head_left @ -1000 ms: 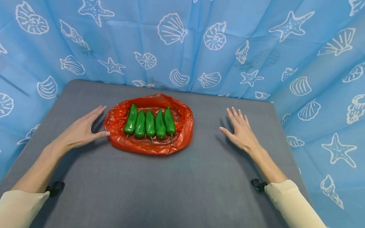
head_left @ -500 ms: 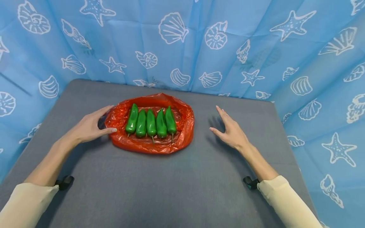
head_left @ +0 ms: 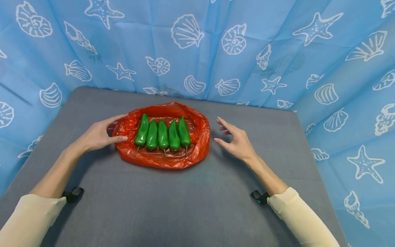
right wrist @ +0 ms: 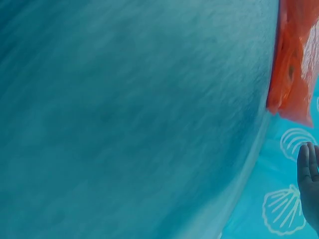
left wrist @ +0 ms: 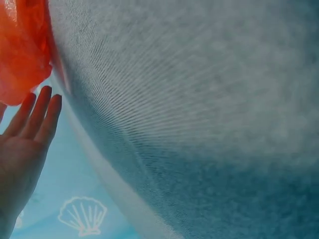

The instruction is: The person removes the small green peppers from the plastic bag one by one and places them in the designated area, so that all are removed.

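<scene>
— Right hand (head_left: 237,142) is coming closer than it was a second ago, now hovering just right of the red bag (head_left: 165,163).
— What is the left hand (head_left: 96,136) doing?
— Reaching over the bag's left edge, thumb and fingers standing apart; I can't tell if they're touching it.
— So both hands are staying released?
— Yes, and five green peppers (head_left: 163,135) are lying side by side inside the bag, which is resting on the desk (head_left: 185,202).

Both forearms (head_left: 266,173) reach forward, left grip (head_left: 98,136) and right grip (head_left: 237,141) facing each other, thumbs (head_left: 223,143) set apart from relaxed fingers (head_left: 226,124).
</scene>
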A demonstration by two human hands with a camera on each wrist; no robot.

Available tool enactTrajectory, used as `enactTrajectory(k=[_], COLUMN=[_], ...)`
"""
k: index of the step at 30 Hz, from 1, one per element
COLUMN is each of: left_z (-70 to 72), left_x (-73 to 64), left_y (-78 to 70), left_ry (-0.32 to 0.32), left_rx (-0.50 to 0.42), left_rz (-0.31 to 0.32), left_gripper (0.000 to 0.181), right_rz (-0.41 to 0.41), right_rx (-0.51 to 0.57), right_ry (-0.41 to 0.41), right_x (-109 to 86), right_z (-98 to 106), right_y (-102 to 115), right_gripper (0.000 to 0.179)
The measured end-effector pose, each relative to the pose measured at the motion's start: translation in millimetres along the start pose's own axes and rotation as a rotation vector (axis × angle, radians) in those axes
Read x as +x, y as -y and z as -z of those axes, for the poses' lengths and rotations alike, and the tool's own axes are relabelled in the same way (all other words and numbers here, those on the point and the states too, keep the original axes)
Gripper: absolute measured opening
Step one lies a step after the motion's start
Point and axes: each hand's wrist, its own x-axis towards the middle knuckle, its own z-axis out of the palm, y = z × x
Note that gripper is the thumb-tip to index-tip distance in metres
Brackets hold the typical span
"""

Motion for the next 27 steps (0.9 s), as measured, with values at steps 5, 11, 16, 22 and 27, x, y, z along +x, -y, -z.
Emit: enactTrajectory(k=[5, 11, 16, 22, 27], left_z=[2.1, 2.0, -0.1, -2.6, -3.0], left_x=[2.6, 6.4, 8.5, 9.2, 12.0], left_y=[-2.0, 0.8, 3.3, 6.3, 6.1], left_ry=[0.016, 0.030, 0.051, 0.070, 0.073], left_rx=[-0.010, -0.030, -0.063, -0.120, -0.168], left_rz=[0.003, -0.006, -0.008, 0.002, -0.007], left_gripper=[0.085, 0.080, 0.078, 0.079, 0.078], right_rz=[-0.028, -0.063, -0.106, -0.207, -0.265], right_rx=[0.132, 0.292, 0.342, 0.344, 0.298], right_ry=[-0.012, 0.004, 0.044, 0.094, 0.121], right_x=[9.4, 21.8, 28.0, 31.0, 34.1], right_z=[-7.2, -12.2, -24.9, -46.2, -53.4], right_y=[10.9, 44.6, 51.1, 36.7, 38.2], right_gripper=[0.066, 0.056, 0.055, 0.057, 0.056])
